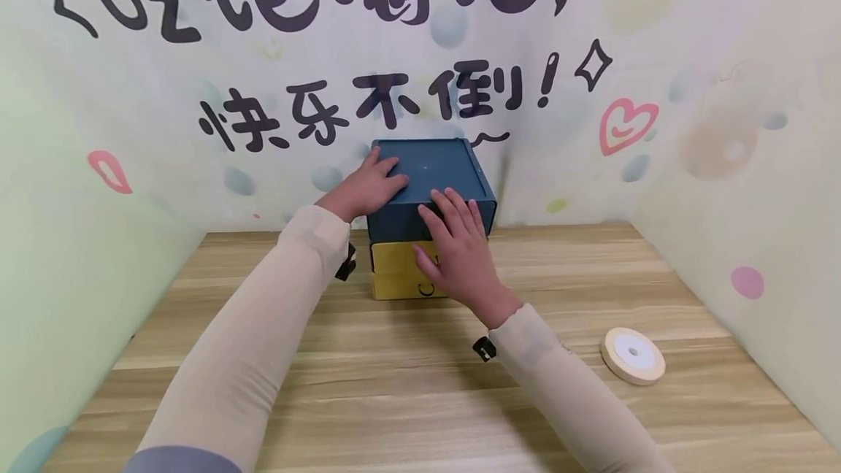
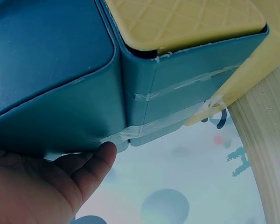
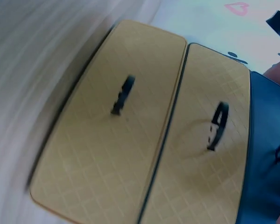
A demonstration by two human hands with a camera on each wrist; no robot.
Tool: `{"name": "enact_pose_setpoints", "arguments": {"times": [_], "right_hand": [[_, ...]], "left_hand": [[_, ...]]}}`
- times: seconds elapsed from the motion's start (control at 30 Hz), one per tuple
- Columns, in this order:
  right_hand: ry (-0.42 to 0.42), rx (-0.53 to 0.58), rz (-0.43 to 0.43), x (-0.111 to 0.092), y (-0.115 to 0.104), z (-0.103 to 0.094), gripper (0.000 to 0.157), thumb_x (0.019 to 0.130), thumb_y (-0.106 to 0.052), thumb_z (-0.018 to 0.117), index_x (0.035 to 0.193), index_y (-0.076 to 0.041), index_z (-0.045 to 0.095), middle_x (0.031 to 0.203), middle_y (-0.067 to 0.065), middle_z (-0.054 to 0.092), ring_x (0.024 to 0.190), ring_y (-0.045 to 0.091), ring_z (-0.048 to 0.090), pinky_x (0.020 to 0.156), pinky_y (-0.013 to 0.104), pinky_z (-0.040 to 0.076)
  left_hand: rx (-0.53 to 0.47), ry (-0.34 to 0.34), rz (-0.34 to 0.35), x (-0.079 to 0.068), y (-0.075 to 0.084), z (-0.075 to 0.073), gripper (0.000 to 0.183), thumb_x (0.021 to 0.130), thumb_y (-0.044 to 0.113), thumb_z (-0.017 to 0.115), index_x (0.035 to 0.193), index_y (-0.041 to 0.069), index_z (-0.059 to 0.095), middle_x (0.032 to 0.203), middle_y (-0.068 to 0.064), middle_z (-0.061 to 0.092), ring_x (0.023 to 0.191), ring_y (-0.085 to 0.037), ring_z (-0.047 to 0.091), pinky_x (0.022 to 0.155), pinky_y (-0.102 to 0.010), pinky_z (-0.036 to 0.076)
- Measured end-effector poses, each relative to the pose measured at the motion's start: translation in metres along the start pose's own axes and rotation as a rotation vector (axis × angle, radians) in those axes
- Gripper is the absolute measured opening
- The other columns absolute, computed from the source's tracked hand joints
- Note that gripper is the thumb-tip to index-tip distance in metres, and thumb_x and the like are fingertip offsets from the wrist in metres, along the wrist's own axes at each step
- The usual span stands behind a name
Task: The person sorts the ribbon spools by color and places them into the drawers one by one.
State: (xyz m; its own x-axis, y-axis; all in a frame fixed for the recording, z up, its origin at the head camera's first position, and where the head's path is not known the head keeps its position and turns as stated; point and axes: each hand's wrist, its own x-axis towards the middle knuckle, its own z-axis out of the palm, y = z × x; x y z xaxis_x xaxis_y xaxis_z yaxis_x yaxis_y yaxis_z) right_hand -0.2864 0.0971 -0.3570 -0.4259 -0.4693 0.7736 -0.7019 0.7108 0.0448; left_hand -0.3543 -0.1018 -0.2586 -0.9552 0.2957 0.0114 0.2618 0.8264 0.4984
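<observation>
A small stack of drawers stands against the back wall, with a blue box (image 1: 427, 166) on top and yellow drawer fronts (image 1: 397, 268) below. My left hand (image 1: 369, 187) rests spread on the left of the blue top. In the left wrist view, its thumb (image 2: 100, 163) lies by the blue edge, near clear tape (image 2: 144, 133) along the side. My right hand (image 1: 460, 254) lies over the front top edge, fingertips on the blue top and thumb before the yellow front. The right wrist view shows black handles (image 3: 219, 125) on the yellow fronts; that hand is mostly cut off there.
A flat spool of cream ribbon (image 1: 634, 356) lies at the right of the wood-grain table (image 1: 394, 393). Behind the drawers, a printed backdrop (image 1: 552, 166) with lettering rises, and similar side walls stand left and right.
</observation>
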Motion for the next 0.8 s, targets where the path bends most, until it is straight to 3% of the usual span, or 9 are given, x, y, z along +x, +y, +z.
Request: {"name": "enact_pose_setpoints", "arguments": {"times": [0.23,0.53,0.8], "right_hand": [[-0.071,-0.096,-0.085,-0.006,0.006,-0.014,0.055,0.091,-0.026,0.069,0.139,-0.003,0.053,0.153,0.020,0.037,0.147,0.034,0.022,0.118,0.052,0.016],[-0.050,-0.042,-0.144,-0.020,0.009,-0.027,0.052,0.087,-0.022,0.072,0.133,-0.002,0.057,0.144,0.022,0.046,0.141,0.038,0.033,0.115,0.054,0.024],[-0.053,0.082,-0.058,-0.038,0.014,-0.030,0.049,0.088,-0.020,0.071,0.130,0.001,0.059,0.135,0.020,0.054,0.131,0.037,0.045,0.109,0.051,0.035]], "left_hand": [[-0.008,0.000,-0.008,0.000,0.000,0.000,0.065,0.105,0.046,0.036,0.159,0.012,0.025,0.166,-0.012,-0.003,0.152,-0.027,-0.001,0.118,-0.047,0.018],[-0.016,-0.005,-0.006,-0.002,-0.001,0.002,0.065,0.105,0.046,0.035,0.159,0.012,0.025,0.166,-0.011,-0.002,0.152,-0.026,-0.001,0.118,-0.046,0.018],[-0.016,-0.011,0.021,-0.002,-0.001,-0.001,0.064,0.105,0.043,0.034,0.159,0.010,0.024,0.166,-0.012,0.001,0.152,-0.023,-0.006,0.119,-0.045,0.016]]}}
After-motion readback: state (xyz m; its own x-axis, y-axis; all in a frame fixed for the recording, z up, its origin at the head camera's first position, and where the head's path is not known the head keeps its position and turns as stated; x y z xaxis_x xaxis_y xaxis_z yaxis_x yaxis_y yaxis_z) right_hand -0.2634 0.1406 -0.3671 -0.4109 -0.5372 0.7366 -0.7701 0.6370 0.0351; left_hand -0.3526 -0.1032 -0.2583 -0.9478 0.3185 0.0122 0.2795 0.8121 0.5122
